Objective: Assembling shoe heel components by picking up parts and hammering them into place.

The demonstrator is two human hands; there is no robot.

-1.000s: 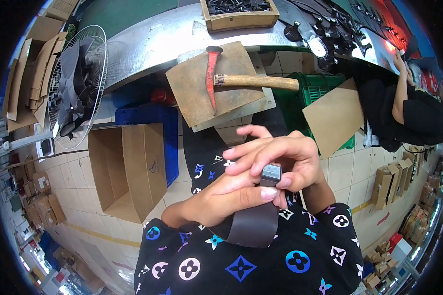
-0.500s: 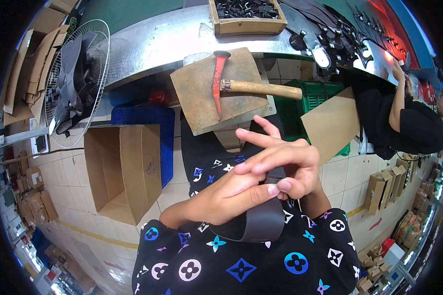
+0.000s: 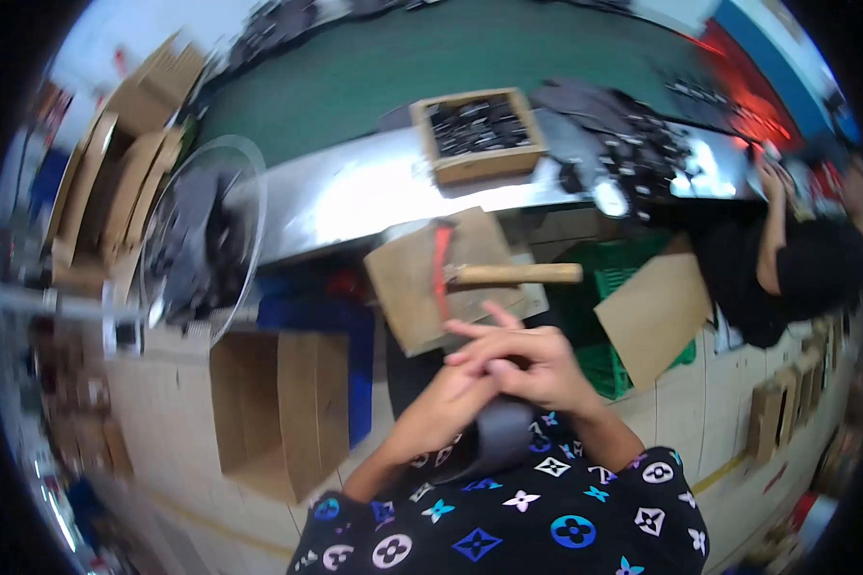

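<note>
Over my lap my two hands are pressed together on a dark brown, curved strap point(image 3: 504, 439) that looks like a sandal upper. My left hand point(image 3: 453, 398) is closed around its upper part. My right hand point(image 3: 539, 369) overlaps the left and pinches at the same part, with a couple of fingers stretched out. The fingers hide where they meet the strap, and the view is blurred. Just beyond them a hammer point(image 3: 513, 275) with a red head and wooden handle lies on a worn brown board point(image 3: 400, 292).
A wooden box point(image 3: 489, 171) of small black parts stands on the metal bench edge point(image 3: 345, 206), beside a green belt point(image 3: 345, 91). Dark straps point(image 3: 623, 134) lie to its right. An open carton point(image 3: 312, 412), a fan point(image 3: 201, 240) and a green crate point(image 3: 604, 359) surround me. A co-worker point(image 3: 820, 273) sits at right.
My view has tilted up, so the bench and hammer sit lower in the picture and more of the green belt shows. Both hands stay together on the strap.
</note>
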